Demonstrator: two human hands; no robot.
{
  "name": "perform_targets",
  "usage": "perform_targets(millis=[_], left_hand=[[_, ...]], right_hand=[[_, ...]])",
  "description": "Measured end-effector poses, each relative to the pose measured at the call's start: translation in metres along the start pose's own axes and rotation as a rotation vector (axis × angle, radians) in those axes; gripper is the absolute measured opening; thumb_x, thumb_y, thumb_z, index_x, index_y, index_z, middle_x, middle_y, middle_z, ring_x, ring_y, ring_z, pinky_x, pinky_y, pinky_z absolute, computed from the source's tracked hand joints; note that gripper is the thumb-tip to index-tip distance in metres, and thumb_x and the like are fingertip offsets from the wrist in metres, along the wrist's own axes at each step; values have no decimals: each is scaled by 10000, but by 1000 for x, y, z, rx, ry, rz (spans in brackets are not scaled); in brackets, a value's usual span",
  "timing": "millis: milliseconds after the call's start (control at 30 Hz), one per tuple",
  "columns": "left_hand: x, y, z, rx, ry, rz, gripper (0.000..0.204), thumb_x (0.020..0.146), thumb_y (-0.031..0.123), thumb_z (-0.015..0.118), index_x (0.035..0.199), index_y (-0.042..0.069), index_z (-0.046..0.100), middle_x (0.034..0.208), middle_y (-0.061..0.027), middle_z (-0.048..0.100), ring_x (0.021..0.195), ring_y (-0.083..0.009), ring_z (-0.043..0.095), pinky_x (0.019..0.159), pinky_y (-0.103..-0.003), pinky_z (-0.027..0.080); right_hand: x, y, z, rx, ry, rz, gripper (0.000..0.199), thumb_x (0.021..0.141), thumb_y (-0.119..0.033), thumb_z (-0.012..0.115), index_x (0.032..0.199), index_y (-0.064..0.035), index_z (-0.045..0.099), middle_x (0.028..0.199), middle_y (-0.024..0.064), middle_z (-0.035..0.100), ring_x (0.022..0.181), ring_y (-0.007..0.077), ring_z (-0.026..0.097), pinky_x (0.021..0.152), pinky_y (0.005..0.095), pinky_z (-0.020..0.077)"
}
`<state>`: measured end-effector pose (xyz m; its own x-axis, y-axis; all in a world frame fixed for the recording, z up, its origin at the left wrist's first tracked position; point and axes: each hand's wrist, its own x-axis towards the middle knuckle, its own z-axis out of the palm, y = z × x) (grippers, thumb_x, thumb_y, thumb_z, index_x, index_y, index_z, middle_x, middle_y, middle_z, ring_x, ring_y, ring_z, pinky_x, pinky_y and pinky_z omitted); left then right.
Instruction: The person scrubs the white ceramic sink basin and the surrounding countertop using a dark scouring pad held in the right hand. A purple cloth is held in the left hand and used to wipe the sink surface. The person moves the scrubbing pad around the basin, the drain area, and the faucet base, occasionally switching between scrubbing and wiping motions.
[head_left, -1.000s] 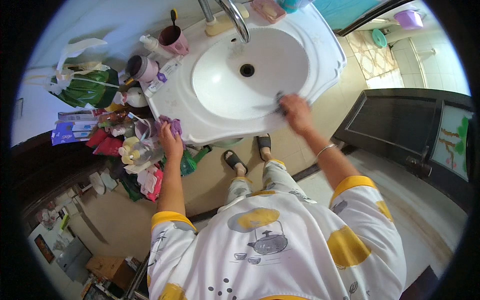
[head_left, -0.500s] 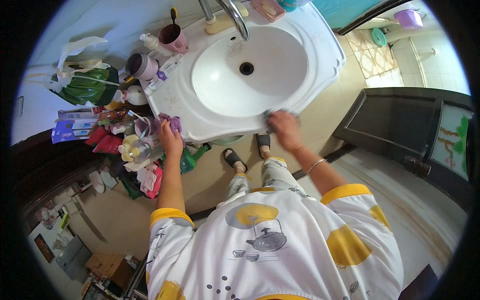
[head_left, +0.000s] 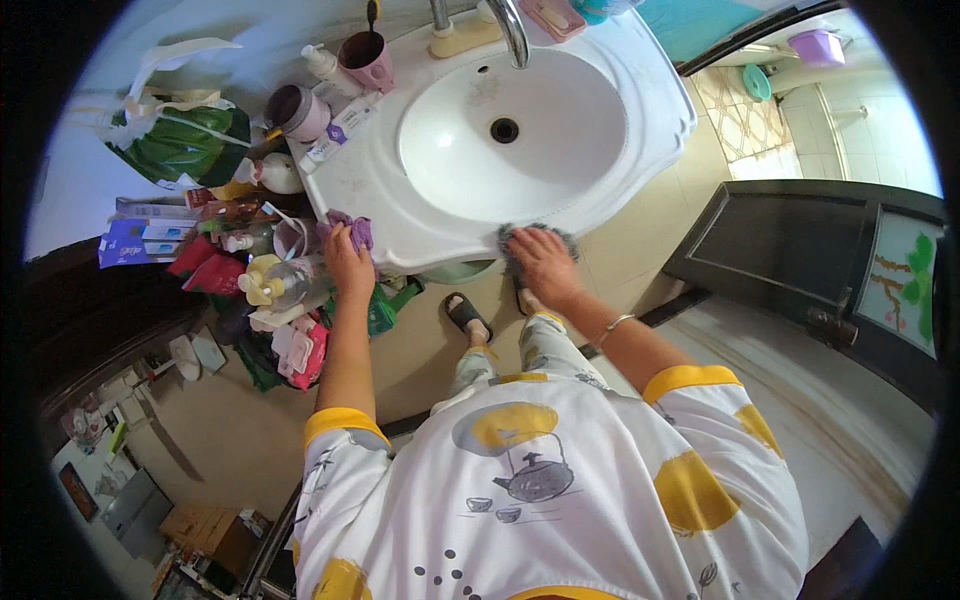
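The white oval washbasin (head_left: 440,150) lies ahead of me, its drain in the middle and a chrome tap (head_left: 514,40) over its far side. At the front rim, my right hand (head_left: 545,268) presses a grey, fuzzy-looking scrubbing pad (head_left: 508,238) against the edge. The pad is partly hidden under my fingers. At the basin's front left corner, my left hand (head_left: 349,265) is closed on a crumpled purple cloth (head_left: 362,231).
Along the left rim stand a pink cup (head_left: 367,62) with a toothbrush, a pump bottle (head_left: 322,66), a purple mug (head_left: 298,112) and a toothpaste tube (head_left: 340,135). Several bottles and packets crowd the left side. A dark door (head_left: 780,240) stands at the right.
My right hand has slid left along the front rim with the scrubbing pad. My left hand keeps hold of the purple cloth at the corner. The view has shifted slightly.
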<state>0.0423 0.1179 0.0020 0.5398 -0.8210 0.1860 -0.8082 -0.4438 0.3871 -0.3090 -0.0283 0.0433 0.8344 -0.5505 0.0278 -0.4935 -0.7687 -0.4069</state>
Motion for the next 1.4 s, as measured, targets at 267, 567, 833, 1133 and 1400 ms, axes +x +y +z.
perform_targets(millis=[267,567,833,1133,1400], left_hand=[[3,12,-9,-36,21,-17,462,731,13,665,1167,11,515,1266,-179,517,1216,-387,455,1054,-480,340],[-1,-1,-1,-64,60,22,461,721,22,688,1153,24,527,1272,-177,524,1221,-384,463,1053,-495,345],[2,3,-12,-86,-10,18,454,747,29,690,1168,22,519,1300,-167,504,1253,-371,442,1065,-467,350],[6,3,-14,-88,-20,47,453,734,22,693,1155,20,525,1287,-171,517,1247,-379,450,1051,-476,362],[0,5,-3,-78,28,56,442,747,21,656,1166,-8,519,1297,-210,508,1241,-411,442,1070,-497,326]], right_hand=[[-6,152,-67,-305,32,278,411,797,-34,543,1204,-51,598,1363,104,511,1283,319,432,1073,472,318],[30,-50,28,-71,-137,69,551,802,-73,535,1350,-30,494,1484,126,384,1382,298,327,1149,468,214],[111,-140,69,-57,-235,-175,534,811,-155,582,1328,-48,505,1467,102,383,1334,284,348,1110,452,247],[108,-144,48,-159,-294,-138,539,800,-140,563,1324,-32,500,1430,79,420,1311,266,367,1105,464,256],[74,-83,42,8,-64,-89,482,841,-145,527,1319,-205,547,1463,66,395,1374,298,309,1150,492,198]])
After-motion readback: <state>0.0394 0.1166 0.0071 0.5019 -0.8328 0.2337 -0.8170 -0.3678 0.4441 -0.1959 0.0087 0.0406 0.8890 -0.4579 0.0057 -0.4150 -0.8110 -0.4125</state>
